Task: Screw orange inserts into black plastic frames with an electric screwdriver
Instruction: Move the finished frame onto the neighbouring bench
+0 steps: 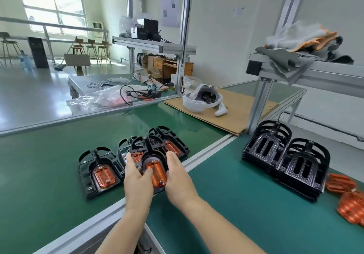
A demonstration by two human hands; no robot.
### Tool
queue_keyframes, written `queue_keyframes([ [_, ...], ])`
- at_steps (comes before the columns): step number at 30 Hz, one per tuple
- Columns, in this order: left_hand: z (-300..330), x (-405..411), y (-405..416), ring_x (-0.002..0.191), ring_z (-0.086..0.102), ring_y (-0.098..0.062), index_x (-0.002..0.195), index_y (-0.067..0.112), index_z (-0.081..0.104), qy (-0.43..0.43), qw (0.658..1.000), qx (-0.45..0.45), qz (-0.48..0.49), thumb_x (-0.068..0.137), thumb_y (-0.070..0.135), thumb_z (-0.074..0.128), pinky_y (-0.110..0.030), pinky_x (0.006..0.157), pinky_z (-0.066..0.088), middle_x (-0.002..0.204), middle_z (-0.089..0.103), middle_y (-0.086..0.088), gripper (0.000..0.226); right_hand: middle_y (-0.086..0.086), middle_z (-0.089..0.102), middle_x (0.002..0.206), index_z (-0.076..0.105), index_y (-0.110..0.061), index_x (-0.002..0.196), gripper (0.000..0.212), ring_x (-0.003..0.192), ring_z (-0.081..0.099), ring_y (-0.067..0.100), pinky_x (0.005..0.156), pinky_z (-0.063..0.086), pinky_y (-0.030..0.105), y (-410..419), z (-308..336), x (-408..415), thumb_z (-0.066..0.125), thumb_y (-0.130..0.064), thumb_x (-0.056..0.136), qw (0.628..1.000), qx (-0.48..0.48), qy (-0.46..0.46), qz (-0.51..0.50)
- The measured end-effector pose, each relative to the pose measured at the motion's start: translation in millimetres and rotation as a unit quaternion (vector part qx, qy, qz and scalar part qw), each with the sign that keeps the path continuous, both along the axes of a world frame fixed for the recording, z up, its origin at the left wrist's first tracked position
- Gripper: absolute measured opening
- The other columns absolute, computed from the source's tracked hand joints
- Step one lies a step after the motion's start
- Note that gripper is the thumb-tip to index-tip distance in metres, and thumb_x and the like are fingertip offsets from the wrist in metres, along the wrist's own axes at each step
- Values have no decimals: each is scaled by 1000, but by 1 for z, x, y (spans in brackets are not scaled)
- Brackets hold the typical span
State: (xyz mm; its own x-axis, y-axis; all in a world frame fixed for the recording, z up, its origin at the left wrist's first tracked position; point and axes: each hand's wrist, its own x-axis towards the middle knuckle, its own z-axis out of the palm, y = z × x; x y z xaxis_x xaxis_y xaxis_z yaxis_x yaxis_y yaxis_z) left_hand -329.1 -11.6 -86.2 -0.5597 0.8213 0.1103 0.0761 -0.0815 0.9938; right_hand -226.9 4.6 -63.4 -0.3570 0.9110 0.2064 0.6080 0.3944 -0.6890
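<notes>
Both my hands hold one black frame (155, 151) with an orange insert (156, 174) seated in it, above the green bench mat. My left hand (136, 177) grips its left edge, thumb resting on the insert. My right hand (177, 175) grips its right edge. Under and behind it lie more black frames with orange inserts (173, 147), and another assembled frame (99, 170) lies to the left. No electric screwdriver is in view.
Two stacks of bare black frames (285, 155) stand at the right, with loose orange inserts (348, 198) beside them. A white headset (202, 100) sits on cardboard (236, 115). An aluminium post (260, 104) carries a shelf with gloves (301, 39). Cables (137, 93) lie beyond the rail.
</notes>
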Motion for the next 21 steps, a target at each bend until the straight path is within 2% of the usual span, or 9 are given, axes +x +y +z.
queue_keyframes([
  [3, 0, -18, 9, 141, 27, -18, 152, 24, 9, 24, 999, -12, 25, 94, 8, 51, -46, 113, 30, 157, 22, 1, 73, 2, 12, 162, 16, -9, 154, 64, 148, 11, 13, 116, 12, 21, 14, 3, -20, 34, 8, 95, 998, 10, -55, 15],
  [7, 4, -38, 27, 144, 21, -20, 152, 19, 8, 46, 997, -24, 54, 96, 8, 48, -43, 117, 23, 158, 16, -2, 70, -1, 2, 163, 13, -12, 155, 71, 148, 9, 13, 114, 24, 27, 27, 3, -40, 39, 10, 92, 995, 19, -96, 24],
  [9, 6, -43, 35, 145, 15, -20, 152, 16, 7, 63, 995, -39, 68, 96, 8, 47, -38, 118, 17, 159, 14, -4, 69, 0, 0, 163, 13, -11, 155, 76, 149, 9, 15, 114, 28, 30, 31, 1, -45, 43, 11, 89, 993, 21, -116, 21],
  [16, 1, -44, 54, 146, 9, -20, 152, 13, 5, 119, 987, -79, 74, 97, 8, 43, -32, 115, 12, 160, 9, -6, 67, 8, 0, 163, 11, -13, 155, 75, 150, 4, 21, 120, 16, 33, 42, -14, -53, 46, 6, 92, 983, 51, -175, 12],
  [21, -1, -46, 61, 146, 11, -23, 152, 10, 5, 130, 984, -89, 85, 97, 8, 43, -33, 115, 14, 160, 8, -9, 66, 10, 4, 163, 15, -18, 154, 67, 150, 0, 21, 121, -2, 35, 46, -24, -54, 43, -2, 96, 970, 95, -221, 31],
])
